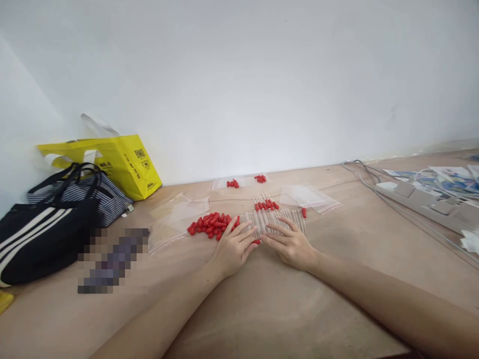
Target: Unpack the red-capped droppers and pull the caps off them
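Side by side on the table lies a row of thin clear dropper tubes (270, 217). My left hand (232, 247) rests on its left end, fingers stretched out and palm down. From the right, my right hand (290, 245) lies over the same row with its fingers spread. A heap of red rubber dropper bulbs (209, 224) sits against my left fingers. One red bulb peeks out between my hands, partly covered. Just beyond the row are several droppers (266, 204) with red bulbs on their ends. A lone red bulb (304, 213) stands by the row's right end.
Clear zip bags (310, 198) lie right of the droppers, more bags (175, 214) to the left. Bagged droppers (243, 183) lie near the wall. A yellow bag (130, 164) and dark bag (56, 239) stand left; a power strip (422, 204) with cables lies right.
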A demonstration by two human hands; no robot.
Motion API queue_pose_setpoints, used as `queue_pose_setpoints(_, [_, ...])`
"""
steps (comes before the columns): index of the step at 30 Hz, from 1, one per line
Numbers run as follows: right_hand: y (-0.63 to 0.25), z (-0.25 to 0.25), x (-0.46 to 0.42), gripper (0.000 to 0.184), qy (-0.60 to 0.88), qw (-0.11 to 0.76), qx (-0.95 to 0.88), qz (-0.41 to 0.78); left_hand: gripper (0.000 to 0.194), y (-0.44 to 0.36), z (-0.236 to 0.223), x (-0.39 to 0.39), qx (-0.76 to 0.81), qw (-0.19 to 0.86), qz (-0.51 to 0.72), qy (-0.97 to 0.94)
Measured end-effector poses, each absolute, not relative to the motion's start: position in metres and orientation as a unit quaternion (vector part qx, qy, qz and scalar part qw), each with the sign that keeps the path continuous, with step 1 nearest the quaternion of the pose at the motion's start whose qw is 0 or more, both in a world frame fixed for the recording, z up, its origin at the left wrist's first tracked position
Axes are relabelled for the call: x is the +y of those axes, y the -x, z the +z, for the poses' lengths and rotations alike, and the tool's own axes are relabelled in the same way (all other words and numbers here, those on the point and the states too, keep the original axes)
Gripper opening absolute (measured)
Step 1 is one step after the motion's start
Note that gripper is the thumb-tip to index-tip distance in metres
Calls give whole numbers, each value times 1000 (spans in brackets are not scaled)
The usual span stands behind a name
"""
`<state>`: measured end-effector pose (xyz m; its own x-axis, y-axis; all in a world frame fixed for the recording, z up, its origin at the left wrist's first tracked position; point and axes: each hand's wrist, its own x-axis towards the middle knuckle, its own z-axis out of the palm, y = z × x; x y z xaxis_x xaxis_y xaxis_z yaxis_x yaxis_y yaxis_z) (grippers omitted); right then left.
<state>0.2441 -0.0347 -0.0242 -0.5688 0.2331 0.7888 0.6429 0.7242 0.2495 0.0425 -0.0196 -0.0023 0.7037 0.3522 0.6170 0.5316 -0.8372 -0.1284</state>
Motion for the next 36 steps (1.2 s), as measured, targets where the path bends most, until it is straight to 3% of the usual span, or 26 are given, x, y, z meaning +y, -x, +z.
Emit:
queue_pose_setpoints(23, [-245, -24, -38, 23, 252, 393, -866, -182, 19, -30, 1, -24, -201, 222, -290, 909])
queue_pose_setpoints(28, [-260, -22, -32, 19, 369, 394, -825, -167, 16, -15, 7, -23, -266, 219, -324, 881])
queue_pose_setpoints(36, [-284, -34, 7, 25, 547, 361, -743, -136, 21, 1, 17, -6, -364, 125, -388, 837])
